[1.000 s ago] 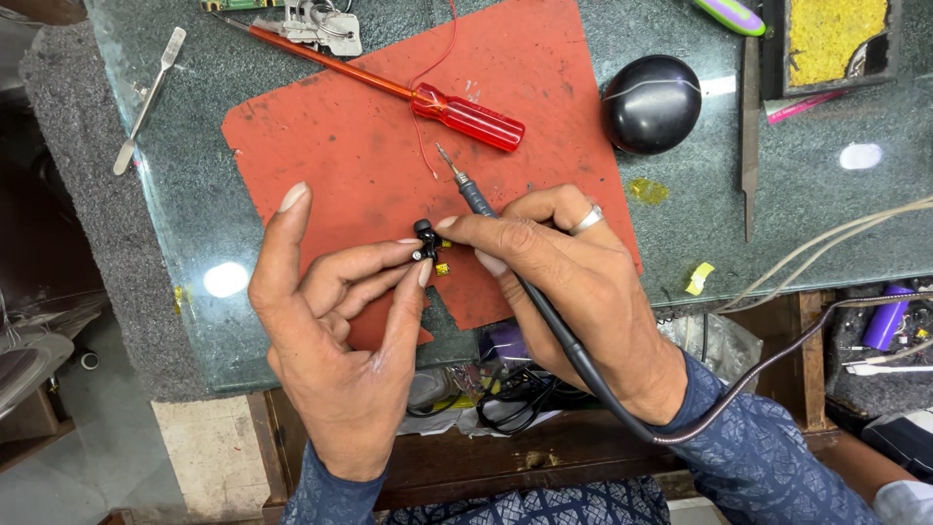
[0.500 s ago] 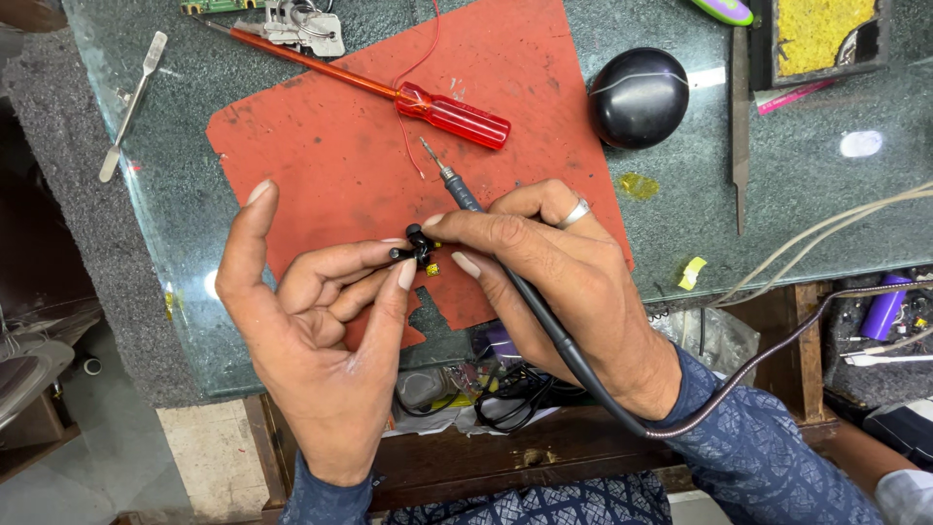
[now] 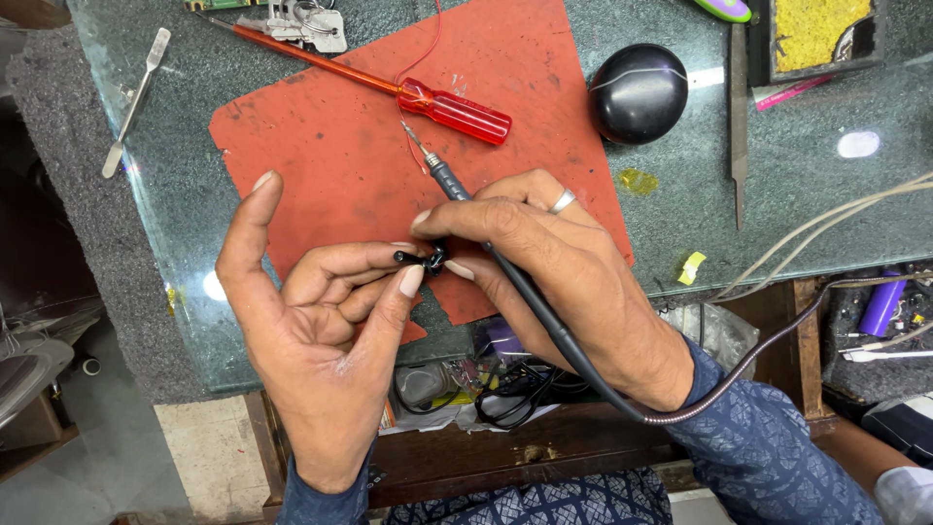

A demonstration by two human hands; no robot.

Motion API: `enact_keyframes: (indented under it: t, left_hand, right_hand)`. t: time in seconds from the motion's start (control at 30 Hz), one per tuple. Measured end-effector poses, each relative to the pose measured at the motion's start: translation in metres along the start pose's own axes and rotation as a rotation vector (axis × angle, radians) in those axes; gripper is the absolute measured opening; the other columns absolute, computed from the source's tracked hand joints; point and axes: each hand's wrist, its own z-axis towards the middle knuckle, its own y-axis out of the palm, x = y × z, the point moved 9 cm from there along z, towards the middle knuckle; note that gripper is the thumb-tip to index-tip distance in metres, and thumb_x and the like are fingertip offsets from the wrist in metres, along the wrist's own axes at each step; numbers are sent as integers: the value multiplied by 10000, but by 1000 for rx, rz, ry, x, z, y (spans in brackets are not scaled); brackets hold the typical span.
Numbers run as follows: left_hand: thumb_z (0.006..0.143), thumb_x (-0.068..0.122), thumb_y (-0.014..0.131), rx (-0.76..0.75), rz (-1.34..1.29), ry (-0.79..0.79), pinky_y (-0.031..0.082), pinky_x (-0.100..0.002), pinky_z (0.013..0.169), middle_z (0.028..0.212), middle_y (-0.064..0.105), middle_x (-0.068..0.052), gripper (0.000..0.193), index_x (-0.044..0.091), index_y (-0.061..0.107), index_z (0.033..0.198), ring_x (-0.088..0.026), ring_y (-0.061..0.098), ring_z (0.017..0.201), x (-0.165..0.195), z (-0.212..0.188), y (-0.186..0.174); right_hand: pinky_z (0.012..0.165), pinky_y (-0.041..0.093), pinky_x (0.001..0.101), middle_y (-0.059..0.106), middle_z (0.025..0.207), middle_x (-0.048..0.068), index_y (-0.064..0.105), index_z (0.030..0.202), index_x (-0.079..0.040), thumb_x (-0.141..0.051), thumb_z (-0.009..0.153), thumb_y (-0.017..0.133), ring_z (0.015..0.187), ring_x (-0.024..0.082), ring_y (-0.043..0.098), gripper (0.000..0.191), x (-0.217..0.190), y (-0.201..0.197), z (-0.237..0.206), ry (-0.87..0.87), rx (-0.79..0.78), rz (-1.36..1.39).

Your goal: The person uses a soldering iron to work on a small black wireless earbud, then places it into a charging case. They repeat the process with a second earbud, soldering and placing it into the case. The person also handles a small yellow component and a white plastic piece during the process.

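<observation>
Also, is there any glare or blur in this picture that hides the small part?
Head view: bright lamp glare spots on the glass tabletop, none on the small black part; left hand and right hand look sharp; the fingertips partly cover the part.

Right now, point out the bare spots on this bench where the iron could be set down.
Free: the red mat between the red screwdriver and the left hand; the glass right of the flat file. Crowded: the near mat edge, where both hands pinch a small black part, and the far edge with keys.
</observation>
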Motion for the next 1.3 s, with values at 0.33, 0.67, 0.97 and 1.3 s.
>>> enact_keyframes:
  t: [0.33, 0.67, 0.97, 1.3]
  left_hand:
    - [959, -135, 682, -5, 18, -29, 651, -251, 784, 1112, 701, -177, 921, 119, 108, 1634, -205, 758, 1041, 4, -3, 0]
    - [947, -132, 689, -4, 33, -42, 643, -248, 750, 1107, 698, -169, 933, 123, 107, 1630, -197, 754, 1023, 6, -4, 1]
    - [955, -130, 699, -33, 81, -8, 646, -268, 852, 1127, 705, -168, 919, 121, 128, 1632, -198, 749, 1069, 9, -9, 6]
    - [955, -142, 677, -61, 67, 8, 656, -313, 969, 1147, 691, -169, 847, 79, 194, 1614, -209, 737, 1118, 7, -11, 8]
  right_hand:
    - [915, 553, 343, 728, 1163, 66, 614, 1301, -62, -12, 1001, 738, 1046, 227, 707, 328, -3, -1, -4, -9, -15, 26]
    - [895, 561, 353, 728, 1162, 76, 609, 1285, -62, -7, 984, 746, 1047, 249, 722, 336, -7, -5, -2, -39, -32, -8]
    - [949, 609, 334, 720, 1202, 114, 598, 1303, -40, 43, 1018, 679, 1122, 248, 758, 307, -6, -7, -8, 9, -53, 95]
    - [944, 636, 293, 716, 1247, 111, 600, 1293, -20, 52, 1017, 678, 1122, 202, 768, 295, 2, -5, -9, 67, -33, 168]
